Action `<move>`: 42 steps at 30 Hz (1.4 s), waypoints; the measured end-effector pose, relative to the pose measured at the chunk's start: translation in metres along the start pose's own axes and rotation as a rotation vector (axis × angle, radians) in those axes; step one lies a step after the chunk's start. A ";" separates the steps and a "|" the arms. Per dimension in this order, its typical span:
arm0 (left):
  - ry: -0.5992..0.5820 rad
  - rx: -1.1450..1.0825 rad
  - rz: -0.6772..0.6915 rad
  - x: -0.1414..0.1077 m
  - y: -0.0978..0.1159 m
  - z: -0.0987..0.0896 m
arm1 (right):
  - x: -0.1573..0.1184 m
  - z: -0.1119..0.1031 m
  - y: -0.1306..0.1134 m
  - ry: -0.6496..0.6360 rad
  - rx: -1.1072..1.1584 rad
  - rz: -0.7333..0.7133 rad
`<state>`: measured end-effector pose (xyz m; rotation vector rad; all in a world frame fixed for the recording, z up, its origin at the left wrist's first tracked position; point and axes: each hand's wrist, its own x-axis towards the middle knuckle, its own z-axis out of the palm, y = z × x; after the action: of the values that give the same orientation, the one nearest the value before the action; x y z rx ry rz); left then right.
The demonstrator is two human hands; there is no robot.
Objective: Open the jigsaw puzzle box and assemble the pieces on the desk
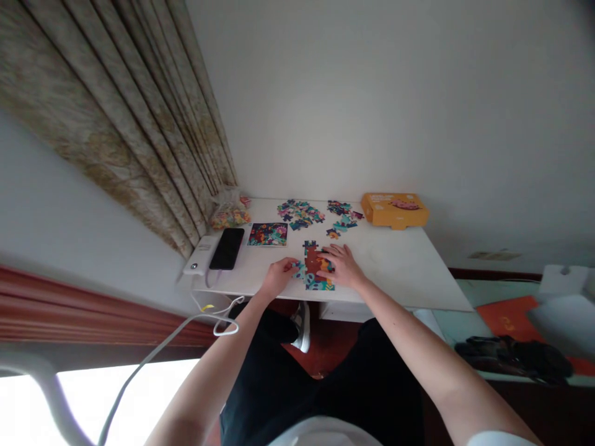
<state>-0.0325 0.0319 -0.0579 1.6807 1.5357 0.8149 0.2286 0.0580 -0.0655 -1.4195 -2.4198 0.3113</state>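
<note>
Jigsaw puzzle (318, 266) sits partly built at 6 o'clock on the white desk (395, 266), with plenty of loose pieces (300, 214) left at 12. Right hand (339, 266) lies spread wide on it; left hand (279, 277) curls at its edge, can't tell if it's holding a piece.

Soft daylight, wide-angle bend

A window (111, 402) blows out white at lower left — edges warp, shadows faint, focus probably fair.

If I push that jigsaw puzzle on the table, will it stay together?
The partly built jigsaw puzzle looks thin and flat, so it would probably slide instead of rolling or tipping. Its pieces seem only slotted together, so a hard push might break it apart. The loose jigsaw pieces beyond it look light and would likely scatter.
</note>
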 end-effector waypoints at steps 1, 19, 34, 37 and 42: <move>0.013 0.011 -0.013 -0.001 0.001 0.000 | 0.001 0.001 0.001 0.004 0.000 0.007; 0.000 0.529 0.381 -0.029 0.000 0.002 | 0.001 -0.001 -0.002 0.015 0.019 0.039; -0.325 0.625 0.698 -0.041 -0.011 -0.011 | 0.000 0.006 0.004 0.053 0.037 0.002; -0.309 0.637 0.719 -0.042 -0.012 -0.010 | 0.000 0.006 0.005 0.053 0.031 -0.009; -0.293 0.630 0.786 -0.033 -0.008 -0.010 | 0.001 0.007 0.005 0.059 0.024 -0.021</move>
<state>-0.0486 0.0001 -0.0585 2.8075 0.9461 0.4076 0.2299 0.0611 -0.0736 -1.3729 -2.3741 0.2892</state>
